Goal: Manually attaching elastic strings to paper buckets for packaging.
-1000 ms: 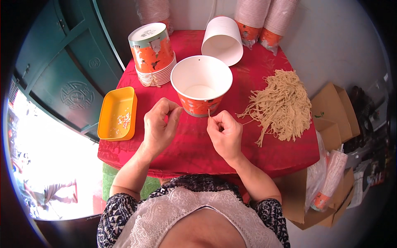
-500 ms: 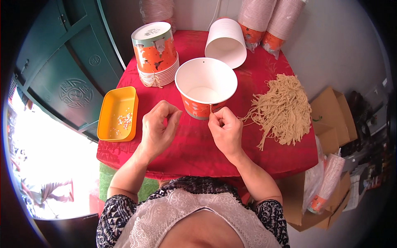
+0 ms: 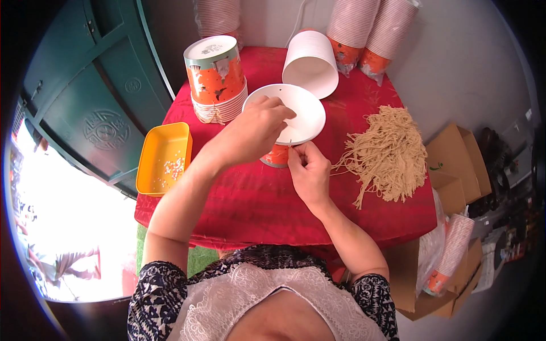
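Observation:
A white-lined paper bucket (image 3: 307, 117) with an orange outside stands upright in front of me. A small dark hole shows near the far side of its rim. My left hand (image 3: 259, 128) reaches over the bucket's near left rim, fingers bent but apart, with nothing visible in them. Just outside the near rim, my right hand (image 3: 310, 165) is closed in a pinch on a thin tan cord (image 3: 290, 142), whose short end sticks up at the bucket wall. To the right lies a loose heap of tan cords (image 3: 392, 153).
A yellow tray (image 3: 149, 162) with small white and pink bits sits at the left. Behind are an upside-down bucket stack (image 3: 216, 79), a bucket on its side (image 3: 310, 62) and wrapped stacks (image 3: 355, 23). Cardboard boxes (image 3: 455, 153) stand right of the red-covered table (image 3: 239, 210).
My left hand has moved forward and right, from beside the bucket to over its opening. The bucket has tilted slightly toward me. My right hand keeps its pinch near the rim.

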Available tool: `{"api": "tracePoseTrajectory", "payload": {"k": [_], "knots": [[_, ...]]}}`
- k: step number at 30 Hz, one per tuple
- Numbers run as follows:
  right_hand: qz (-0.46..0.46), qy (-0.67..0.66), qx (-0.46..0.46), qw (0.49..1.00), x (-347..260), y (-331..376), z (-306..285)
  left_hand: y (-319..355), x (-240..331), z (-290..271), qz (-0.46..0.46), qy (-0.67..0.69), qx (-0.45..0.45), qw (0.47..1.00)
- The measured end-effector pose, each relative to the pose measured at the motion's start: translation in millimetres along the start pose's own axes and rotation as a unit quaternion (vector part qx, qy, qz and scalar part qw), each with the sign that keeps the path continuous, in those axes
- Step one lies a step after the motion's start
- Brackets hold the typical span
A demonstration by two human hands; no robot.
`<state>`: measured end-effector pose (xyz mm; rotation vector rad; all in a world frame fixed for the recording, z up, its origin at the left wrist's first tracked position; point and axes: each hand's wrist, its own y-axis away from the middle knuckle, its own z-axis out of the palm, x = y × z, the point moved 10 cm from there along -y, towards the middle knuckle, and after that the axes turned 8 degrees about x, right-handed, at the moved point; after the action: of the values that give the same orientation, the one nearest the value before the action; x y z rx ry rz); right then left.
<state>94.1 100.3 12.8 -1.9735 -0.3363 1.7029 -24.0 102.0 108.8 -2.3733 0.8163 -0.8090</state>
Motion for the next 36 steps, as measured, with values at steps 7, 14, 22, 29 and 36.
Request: {"api": "tracePoseTrajectory", "payload": {"k": [7,14,22,29,36], "knots": [[-0.016,0.008,0.014,1.0,-3,0,-1,6,-29,65,-0.098,0.081,-0.305,0.944],[0.01,-0.038,-0.001,0.999,-4,6,-7,12,-15,60,-0.104,0.087,-0.208,0.969],[0.332,-0.245,-0.066,0.908,32,43,-14,46,40,58,0.039,-0.096,-0.054,0.993],[0.291,-0.193,-0.066,0.935,35,34,-17,49,46,59,0.05,-0.138,-0.03,0.989],[0.184,-0.127,-0.141,0.964,64,-1,12,45,-9,61,-0.021,-0.089,0.019,0.996]]}}
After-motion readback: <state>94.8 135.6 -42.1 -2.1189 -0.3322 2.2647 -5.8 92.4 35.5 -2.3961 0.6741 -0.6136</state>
